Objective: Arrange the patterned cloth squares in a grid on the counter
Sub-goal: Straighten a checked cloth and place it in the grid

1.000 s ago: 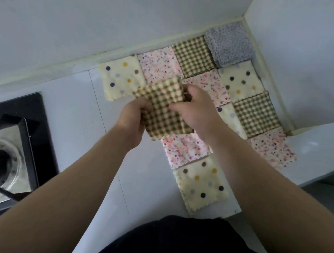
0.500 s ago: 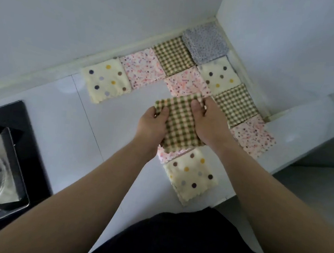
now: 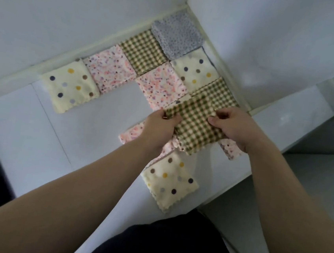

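- Holding one green checked square low over the right part of the grid on the white surface.
- Pinching its left edge with the left hand, fingers curled.
- Gripping its right side with the right hand, thumb on top.
- Hiding part of a pink speckled square under it.
- Lined up along the back wall: dotted cream square, pink square, far checked square, grey square in the corner.
- Nearest the body: a second dotted square.

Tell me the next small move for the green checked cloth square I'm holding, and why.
Probably slide the green checked cloth square left onto the bare white counter; held by the left hand and right hand, it overlaps a pink speckled square already laid.
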A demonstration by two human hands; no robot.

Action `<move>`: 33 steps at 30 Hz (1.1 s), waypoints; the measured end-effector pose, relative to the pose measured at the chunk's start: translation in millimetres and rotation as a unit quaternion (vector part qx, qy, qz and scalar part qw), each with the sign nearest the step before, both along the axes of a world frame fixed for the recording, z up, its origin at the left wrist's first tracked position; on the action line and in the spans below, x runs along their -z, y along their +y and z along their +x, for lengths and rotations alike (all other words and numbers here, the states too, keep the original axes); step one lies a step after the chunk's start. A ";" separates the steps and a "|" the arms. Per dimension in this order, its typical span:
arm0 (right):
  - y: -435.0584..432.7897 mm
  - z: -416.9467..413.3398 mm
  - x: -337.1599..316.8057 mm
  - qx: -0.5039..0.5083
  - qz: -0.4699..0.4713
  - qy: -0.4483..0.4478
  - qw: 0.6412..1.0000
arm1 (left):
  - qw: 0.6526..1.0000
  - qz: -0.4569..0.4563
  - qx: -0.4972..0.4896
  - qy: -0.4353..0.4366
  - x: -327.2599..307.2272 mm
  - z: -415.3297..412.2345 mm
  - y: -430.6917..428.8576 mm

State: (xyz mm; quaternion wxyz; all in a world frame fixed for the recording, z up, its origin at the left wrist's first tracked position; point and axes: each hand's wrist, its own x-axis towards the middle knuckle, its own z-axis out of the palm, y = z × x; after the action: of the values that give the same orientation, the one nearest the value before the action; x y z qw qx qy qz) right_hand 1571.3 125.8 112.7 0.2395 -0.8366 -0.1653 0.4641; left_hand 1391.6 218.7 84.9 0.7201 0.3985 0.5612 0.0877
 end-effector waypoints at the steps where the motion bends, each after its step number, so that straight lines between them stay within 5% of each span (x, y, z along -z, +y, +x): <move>1: 1.8 2.3 2.1 -0.007 -0.001 -0.029 1.000 | 1.000 0.011 0.015 0.014 0.9 7.2 2.3; 9: 19.7 28.2 16.8 -0.097 0.006 -0.307 0.947 | 0.986 0.095 0.110 0.082 5.5 71.2 22.0; 17: 28.9 50.5 39.0 -0.143 -0.034 -0.396 0.906 | 0.935 0.212 0.232 0.163 22.6 106.9 35.7; 20: 30.7 47.7 42.6 -0.155 -0.059 -0.418 0.893 | 0.857 0.349 0.313 0.214 25.1 110.9 35.9; 26: 37.8 33.9 39.5 -0.169 -0.111 -0.414 0.887 | 0.590 0.656 0.431 0.187 28.1 112.1 31.8; 30: 38.4 28.7 47.4 -0.166 -0.089 -0.399 0.898 | 0.518 0.666 0.490 0.219 33.6 111.1 35.6; 33: 42.3 30.0 56.4 -0.170 -0.099 -0.424 0.884 | 0.502 0.647 0.524 0.235 29.9 111.4 35.0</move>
State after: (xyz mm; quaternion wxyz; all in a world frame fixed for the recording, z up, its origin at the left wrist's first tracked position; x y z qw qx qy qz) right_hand 1601.3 168.1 56.3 -0.0202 -0.9320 -0.3439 0.1129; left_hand 1503.0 253.6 55.0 0.0173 0.9805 0.1853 -0.0637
